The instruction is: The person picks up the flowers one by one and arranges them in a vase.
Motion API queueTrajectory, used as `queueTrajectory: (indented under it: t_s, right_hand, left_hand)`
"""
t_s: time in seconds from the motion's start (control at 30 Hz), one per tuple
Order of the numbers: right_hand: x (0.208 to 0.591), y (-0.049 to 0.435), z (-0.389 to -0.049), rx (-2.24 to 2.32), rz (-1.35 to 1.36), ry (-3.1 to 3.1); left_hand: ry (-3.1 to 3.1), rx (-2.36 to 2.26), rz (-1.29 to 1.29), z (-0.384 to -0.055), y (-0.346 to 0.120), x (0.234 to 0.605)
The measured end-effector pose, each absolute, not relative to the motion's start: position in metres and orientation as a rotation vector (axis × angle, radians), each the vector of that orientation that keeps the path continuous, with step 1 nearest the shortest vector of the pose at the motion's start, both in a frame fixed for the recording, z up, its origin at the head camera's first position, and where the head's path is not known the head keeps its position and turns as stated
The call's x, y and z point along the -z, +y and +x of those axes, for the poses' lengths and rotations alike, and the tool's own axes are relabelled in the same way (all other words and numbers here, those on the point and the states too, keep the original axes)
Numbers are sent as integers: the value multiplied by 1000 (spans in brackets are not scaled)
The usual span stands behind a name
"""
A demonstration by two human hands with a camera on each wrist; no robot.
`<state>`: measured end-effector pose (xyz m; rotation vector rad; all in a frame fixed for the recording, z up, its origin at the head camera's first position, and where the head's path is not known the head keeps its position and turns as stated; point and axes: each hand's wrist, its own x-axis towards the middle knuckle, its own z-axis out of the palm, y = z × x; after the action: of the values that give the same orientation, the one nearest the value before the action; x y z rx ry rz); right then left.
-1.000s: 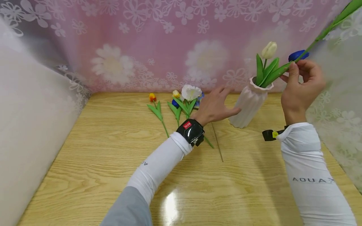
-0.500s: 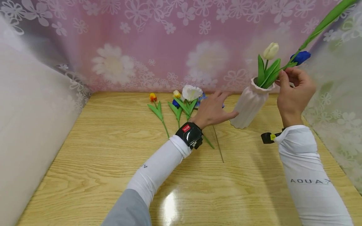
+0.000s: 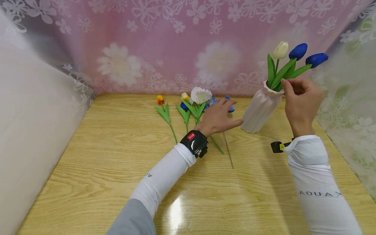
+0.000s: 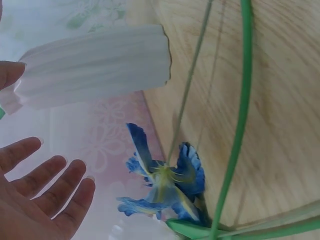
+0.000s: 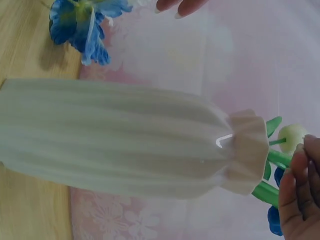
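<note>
A white fluted vase (image 3: 261, 107) stands at the back right, tilted in the head view by the lens. In its mouth are a white tulip (image 3: 281, 50) and two blue tulips (image 3: 298, 51) with green leaves. My right hand (image 3: 304, 104) is at the rim, thumb and fingers pinching a blue tulip low on its stem; the right wrist view shows green stems (image 5: 266, 193) beside the fingers. My left hand (image 3: 218, 117) spreads its fingers just left of the vase, holding nothing. Below it lies a blue ruffled flower (image 4: 165, 185), partly hidden in the head view.
Left of the vase lie an orange tulip (image 3: 160, 100), a small yellow-white tulip (image 3: 185, 96), another blue tulip (image 3: 183, 106) and a large white flower (image 3: 201, 95). Their stems point forward on the wooden table (image 3: 117, 182). A pink floral curtain (image 3: 164, 42) hangs behind.
My right hand has lowered the long-stemmed blue tulip into the vase and moved slightly left and down; its flower head has come into view. My left hand has drawn back a little from the vase.
</note>
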<state>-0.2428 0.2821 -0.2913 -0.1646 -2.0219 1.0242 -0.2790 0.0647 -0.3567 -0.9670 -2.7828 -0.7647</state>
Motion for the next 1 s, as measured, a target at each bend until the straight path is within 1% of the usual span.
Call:
queueTrajectory:
  t_s: [0.33, 0.67, 0.83, 1.0]
  right_hand:
    - [310, 265, -236, -1046, 22, -1985]
    - [342, 252, -238, -1071, 175, -2058]
    - [360, 241, -236, -1110, 220, -2180]
    - [379, 232, -235, -1131, 199, -2447]
  left_hand:
    - [-2806, 766, -937, -280, 51, 372]
    - [-2818, 816, -910, -276, 36, 389]
    - [-2864, 793, -867, -275, 31, 397]
    - [-2899, 748, -846, -274, 28, 402]
